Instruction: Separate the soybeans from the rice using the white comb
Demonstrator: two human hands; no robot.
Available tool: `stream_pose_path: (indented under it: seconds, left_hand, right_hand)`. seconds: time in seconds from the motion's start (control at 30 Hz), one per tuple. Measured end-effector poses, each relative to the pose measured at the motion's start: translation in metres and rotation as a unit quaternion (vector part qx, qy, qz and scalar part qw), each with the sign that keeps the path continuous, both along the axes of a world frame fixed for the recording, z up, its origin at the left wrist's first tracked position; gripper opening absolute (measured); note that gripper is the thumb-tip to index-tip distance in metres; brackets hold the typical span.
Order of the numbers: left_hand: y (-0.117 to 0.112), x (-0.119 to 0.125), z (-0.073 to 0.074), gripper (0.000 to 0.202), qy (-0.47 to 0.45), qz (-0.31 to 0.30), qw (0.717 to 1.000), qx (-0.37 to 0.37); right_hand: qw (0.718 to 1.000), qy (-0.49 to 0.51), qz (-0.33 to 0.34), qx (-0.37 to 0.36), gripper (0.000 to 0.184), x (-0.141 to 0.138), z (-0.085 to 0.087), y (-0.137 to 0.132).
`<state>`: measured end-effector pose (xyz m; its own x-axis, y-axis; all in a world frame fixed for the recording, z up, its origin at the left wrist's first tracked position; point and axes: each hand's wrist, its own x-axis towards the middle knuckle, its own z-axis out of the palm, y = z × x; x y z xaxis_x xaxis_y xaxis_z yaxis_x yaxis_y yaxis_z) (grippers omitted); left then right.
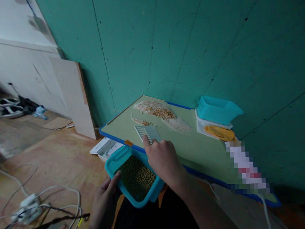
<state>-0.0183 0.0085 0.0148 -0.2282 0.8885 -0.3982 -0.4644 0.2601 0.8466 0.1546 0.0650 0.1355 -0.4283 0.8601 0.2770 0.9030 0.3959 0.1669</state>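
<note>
My left hand grips the near left side of a teal plastic container, thumb over its rim. Inside lie small dark green beans and round tan beans, side by side. My right hand is closed on a flat pale scraper with a row of slots, forefinger stretched along it. The scraper is at the table's near edge, just beyond the container. Past it lies a thin strip of mixed grain, and behind that a larger spread of white grains and tan beans.
The blue-edged table stands against a green wall. At its far right are another teal container, a yellow-orange item and a blurred-out object. Cables and a power strip lie on the floor at left. A board leans against the wall.
</note>
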Motion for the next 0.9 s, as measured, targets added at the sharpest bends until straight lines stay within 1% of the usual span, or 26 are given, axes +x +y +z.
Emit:
stream_pose_path:
  seconds: [0.17,0.3,0.4,0.5,0.6,0.67,0.73,0.83,0.9]
  left_hand:
    - [0.000,0.001,-0.004,0.034,-0.014,0.015,1.000,0.009]
    - [0.000,0.000,-0.001,0.024,-0.012,0.012,1.000,0.002]
    - [-0.001,0.001,0.004,0.017,-0.007,0.007,1.000,0.018]
    - [-0.002,0.001,0.004,0.022,-0.007,0.010,1.000,0.017]
    - [-0.001,-0.001,-0.003,0.028,-0.017,0.011,1.000,0.012]
    - [-0.001,-0.002,-0.008,0.029,-0.019,0.009,1.000,0.010]
    - [-0.001,-0.004,-0.010,0.029,-0.018,0.006,1.000,0.009]
    - [-0.002,-0.007,-0.011,0.029,-0.009,-0.011,1.000,0.016]
    - [-0.002,-0.008,-0.011,0.028,-0.005,-0.023,0.999,0.023]
  right_hand:
    - [1.000,0.012,-0.012,-0.005,0.043,0.008,0.004,0.008]
    - [0.999,0.019,-0.035,0.004,0.040,0.008,0.007,0.021]
    - [0.998,0.022,-0.058,0.000,0.040,0.004,0.007,0.031]
    - [0.997,0.021,-0.077,-0.002,0.041,0.006,0.005,0.038]
    - [0.994,0.010,-0.104,0.008,0.040,0.019,0.004,0.038]
    - [0.992,0.002,-0.127,0.012,0.041,0.031,0.005,0.036]
    - [0.988,0.010,-0.154,0.019,0.038,0.043,0.006,0.034]
    - [0.979,0.070,-0.186,0.047,0.029,0.059,0.009,0.038]
    - [0.971,0.138,-0.184,0.068,0.027,0.068,0.012,0.049]
